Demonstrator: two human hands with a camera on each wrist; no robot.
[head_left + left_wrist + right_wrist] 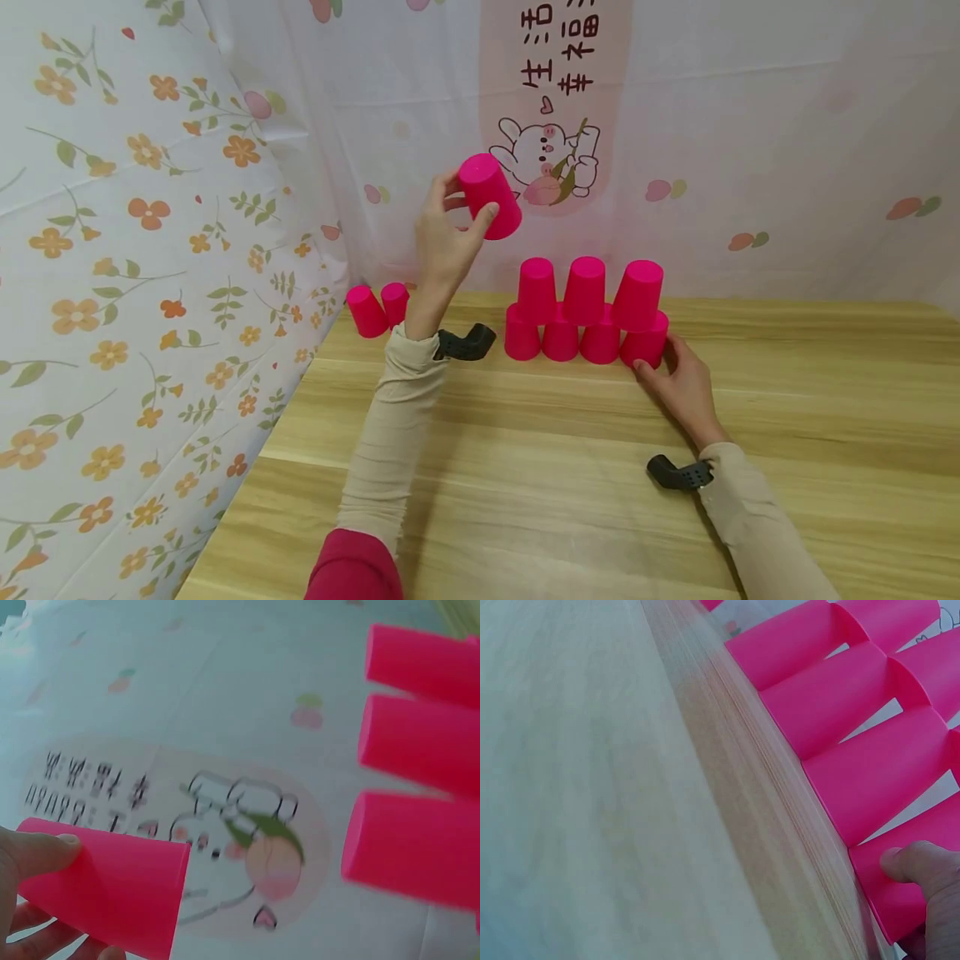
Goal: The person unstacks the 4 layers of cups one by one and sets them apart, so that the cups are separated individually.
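My left hand (448,242) holds a pink plastic cup (491,200) upside down and tilted, up in the air left of the stack. In the left wrist view the thumb lies along the side of this cup (112,881), fingers beneath. Several upside-down pink cups form a bottom row (560,340) on the table, with three more cups (584,292) standing on top of them. Low at the stack's right end, my right hand (684,387) grips the end bottom cup (645,346). The right wrist view shows the thumb (919,862) against that cup's side.
Two more pink cups (367,312) stand upside down at the table's back left, partly behind the left forearm. A printed cloth (750,167) hangs right behind the wooden table (525,467), and a flowered cloth (135,333) hangs along the left side.
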